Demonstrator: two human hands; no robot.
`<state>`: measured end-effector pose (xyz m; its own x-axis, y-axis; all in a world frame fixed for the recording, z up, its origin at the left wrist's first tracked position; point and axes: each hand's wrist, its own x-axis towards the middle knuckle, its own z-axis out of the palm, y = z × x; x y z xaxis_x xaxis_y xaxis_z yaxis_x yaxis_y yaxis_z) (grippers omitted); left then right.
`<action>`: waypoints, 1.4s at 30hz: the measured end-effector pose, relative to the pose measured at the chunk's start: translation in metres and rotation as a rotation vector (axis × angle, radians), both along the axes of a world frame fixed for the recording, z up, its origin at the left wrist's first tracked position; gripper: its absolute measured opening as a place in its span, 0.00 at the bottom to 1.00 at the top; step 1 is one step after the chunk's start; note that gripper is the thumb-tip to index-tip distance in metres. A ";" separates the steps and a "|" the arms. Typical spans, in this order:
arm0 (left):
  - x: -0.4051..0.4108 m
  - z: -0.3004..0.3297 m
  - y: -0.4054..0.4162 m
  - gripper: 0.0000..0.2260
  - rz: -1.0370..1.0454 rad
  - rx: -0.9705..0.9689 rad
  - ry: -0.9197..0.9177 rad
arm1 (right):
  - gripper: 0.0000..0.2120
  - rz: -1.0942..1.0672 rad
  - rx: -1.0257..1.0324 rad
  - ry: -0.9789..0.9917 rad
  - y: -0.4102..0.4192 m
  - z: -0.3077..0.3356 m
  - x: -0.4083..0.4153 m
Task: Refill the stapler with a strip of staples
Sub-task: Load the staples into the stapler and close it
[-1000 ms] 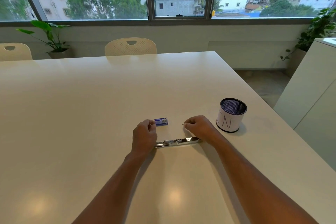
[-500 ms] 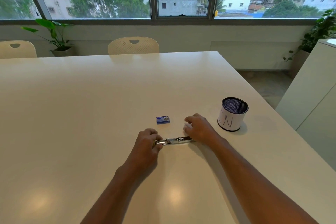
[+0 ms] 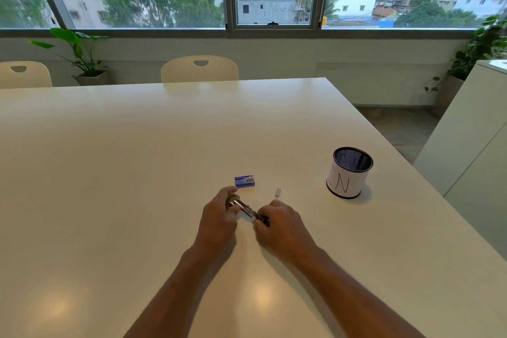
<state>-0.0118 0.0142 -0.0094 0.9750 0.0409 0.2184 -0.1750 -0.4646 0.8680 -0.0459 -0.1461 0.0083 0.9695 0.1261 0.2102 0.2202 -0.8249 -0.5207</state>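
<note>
A slim metal stapler (image 3: pixel 247 209) is held between both hands just above the white table (image 3: pixel 137 173), tilted from upper left to lower right. My left hand (image 3: pixel 219 221) grips its far, shiny end. Its near, dark end is pinched by my right hand (image 3: pixel 282 228). A small silver strip of staples (image 3: pixel 278 192) lies loose on the table just beyond my right hand. The blue staple box (image 3: pixel 244 181) sits closed-looking behind my left hand.
A black mesh pen cup (image 3: pixel 349 173) wrapped in white paper stands to the right. Two cream chairs (image 3: pixel 199 68) line the far table edge. A white cabinet (image 3: pixel 472 151) stands right of the table, past its right edge.
Both hands have lifted the stapler off the table and turned it diagonal. The strip of staples, earlier at my right hand's fingertips, now lies on the table.
</note>
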 end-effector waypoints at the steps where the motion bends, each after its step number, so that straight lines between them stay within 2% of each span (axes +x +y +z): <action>1: -0.001 0.000 -0.005 0.18 0.021 -0.196 0.072 | 0.10 -0.054 0.011 -0.010 0.006 -0.003 -0.002; 3: -0.007 0.000 -0.015 0.20 0.027 -0.683 0.241 | 0.10 -0.135 0.025 -0.018 0.015 -0.006 -0.007; 4: -0.009 -0.002 -0.018 0.19 0.033 -0.842 0.296 | 0.10 -0.162 0.041 -0.019 0.018 -0.007 -0.009; 5: -0.011 -0.003 -0.020 0.19 0.037 -0.914 0.327 | 0.11 -0.184 0.063 -0.021 0.021 -0.008 -0.011; 9: -0.018 0.000 -0.023 0.15 -0.003 -0.955 0.419 | 0.09 -0.221 0.154 -0.042 0.027 -0.006 -0.016; 14: -0.016 0.007 -0.019 0.13 -0.050 -1.127 0.502 | 0.09 -0.124 0.260 -0.064 0.018 0.005 -0.015; 18: -0.017 0.007 -0.019 0.14 -0.117 -1.098 0.506 | 0.15 0.025 0.248 -0.181 0.004 0.012 -0.003; 23: -0.018 0.004 -0.020 0.15 -0.151 -1.017 0.483 | 0.10 0.150 0.136 -0.209 -0.006 0.008 0.006; 36: -0.014 -0.004 -0.020 0.17 -0.131 -0.977 0.471 | 0.09 0.275 0.352 -0.297 -0.009 0.002 -0.008; 42: -0.014 -0.005 -0.021 0.17 -0.148 -0.988 0.456 | 0.10 0.266 0.362 -0.300 -0.008 -0.005 -0.006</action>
